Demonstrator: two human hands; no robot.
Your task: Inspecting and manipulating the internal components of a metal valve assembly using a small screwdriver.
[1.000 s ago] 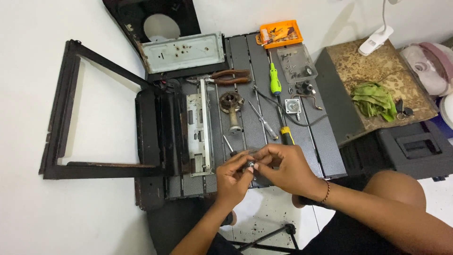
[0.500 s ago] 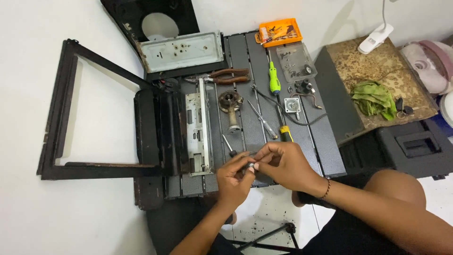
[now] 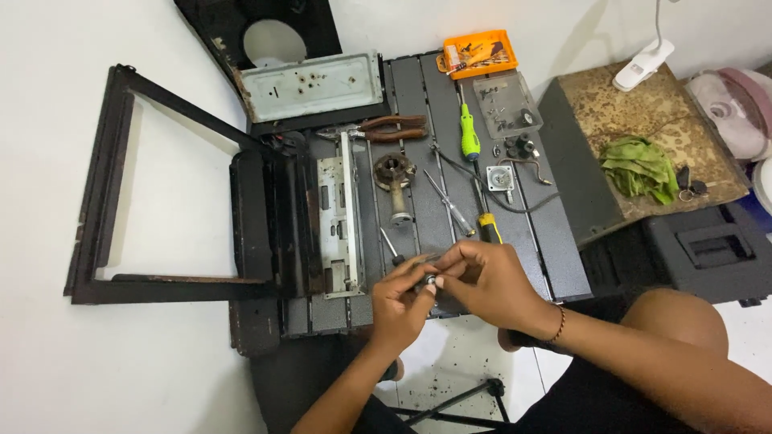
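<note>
We hold our left hand point(image 3: 402, 301) and right hand point(image 3: 486, 281) close together over the near edge of the dark grey slatted metal worktable point(image 3: 555, 257); both pinch one small silvery metal part point(image 3: 432, 280) between their fingertips, the left from below, the right from above; what the part is we cannot tell. Just beyond our hands lie a slim screwdriver with a yellow-and-black handle point(image 3: 454, 207) and a rusty round burner casting point(image 3: 394, 178); farther up rest a green-handled screwdriver point(image 3: 469, 137) and brown-handled pliers point(image 3: 386, 128); an orange plastic parts tray point(image 3: 478, 53) sits at the far edge; left of the table stands a black rectangular metal frame point(image 3: 104, 185).
</note>
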